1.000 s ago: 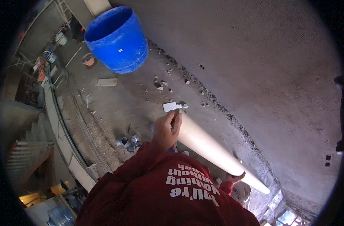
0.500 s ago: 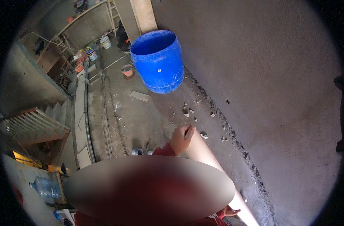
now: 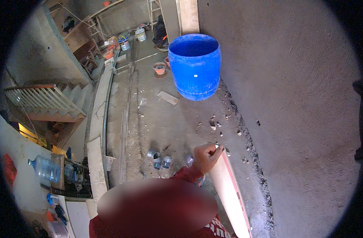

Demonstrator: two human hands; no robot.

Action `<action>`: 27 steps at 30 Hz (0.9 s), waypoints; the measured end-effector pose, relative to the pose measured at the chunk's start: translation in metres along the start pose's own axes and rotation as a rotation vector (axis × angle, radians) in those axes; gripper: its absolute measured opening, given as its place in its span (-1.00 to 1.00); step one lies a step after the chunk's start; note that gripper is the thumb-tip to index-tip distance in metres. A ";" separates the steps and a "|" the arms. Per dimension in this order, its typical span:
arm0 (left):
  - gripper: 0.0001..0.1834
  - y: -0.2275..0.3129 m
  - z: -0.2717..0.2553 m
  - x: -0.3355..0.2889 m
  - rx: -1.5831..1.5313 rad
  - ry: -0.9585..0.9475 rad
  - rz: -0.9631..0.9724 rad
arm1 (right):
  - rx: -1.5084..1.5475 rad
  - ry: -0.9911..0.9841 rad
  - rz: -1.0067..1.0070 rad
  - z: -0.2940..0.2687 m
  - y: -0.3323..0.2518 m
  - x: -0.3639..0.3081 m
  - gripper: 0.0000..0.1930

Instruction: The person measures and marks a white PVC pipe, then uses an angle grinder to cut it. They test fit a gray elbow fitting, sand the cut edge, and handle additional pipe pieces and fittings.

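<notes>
My left hand (image 3: pixel 206 158), in a red sleeve, is closed on the upper end of a long whitish plastic pipe (image 3: pixel 226 190). Its fingers curl at the pipe's rim. A red printed stripe runs along the pipe, which slants down to the lower edge beside the wall. My right hand is not in view. Left of the pipe, several grey pipe fittings (image 3: pixel 166 162) lie on the floor close to my sleeve. A blurred patch covers much of my red shirt (image 3: pixel 185 173) and whatever lies behind it.
A large blue barrel (image 3: pixel 195 75) stands ahead by the plastered wall (image 3: pixel 292 99). Rubble lines the wall's foot. A flat board (image 3: pixel 168 97) and an orange bucket (image 3: pixel 159 69) are on the floor. Stairs with a railing (image 3: pixel 46 97) and a water bottle (image 3: pixel 45 168) are at left.
The whole view has shifted, with the barrel and floor now farther right. The pipe's red stripe has come into sight. My right hand, earlier low on the pipe, has left the view.
</notes>
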State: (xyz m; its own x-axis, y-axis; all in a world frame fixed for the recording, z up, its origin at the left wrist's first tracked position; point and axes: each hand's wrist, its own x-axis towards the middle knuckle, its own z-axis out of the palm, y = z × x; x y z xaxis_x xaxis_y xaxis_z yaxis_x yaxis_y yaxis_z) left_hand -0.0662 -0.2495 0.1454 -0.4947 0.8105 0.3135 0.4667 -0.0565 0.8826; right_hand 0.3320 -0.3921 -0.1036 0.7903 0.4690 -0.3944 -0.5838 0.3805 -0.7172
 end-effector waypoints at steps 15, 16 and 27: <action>-0.65 0.000 0.001 -0.002 -0.264 -0.357 -0.035 | -0.007 -0.013 0.006 -0.018 -0.005 0.000 -0.35; -0.67 0.007 0.003 -0.005 -0.274 -0.276 0.042 | -0.007 -0.008 0.004 -0.021 -0.007 0.000 -0.35; -0.73 -0.012 -0.013 0.004 -0.552 -0.422 -0.356 | 0.003 0.047 -0.006 -0.085 -0.054 0.003 -0.37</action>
State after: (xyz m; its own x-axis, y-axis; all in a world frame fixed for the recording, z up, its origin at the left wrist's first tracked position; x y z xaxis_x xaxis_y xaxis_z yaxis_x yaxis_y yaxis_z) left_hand -0.0838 -0.2532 0.1403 -0.1743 0.9811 -0.0838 -0.1550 0.0567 0.9863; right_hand 0.3815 -0.4790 -0.1144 0.8013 0.4293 -0.4168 -0.5798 0.3852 -0.7179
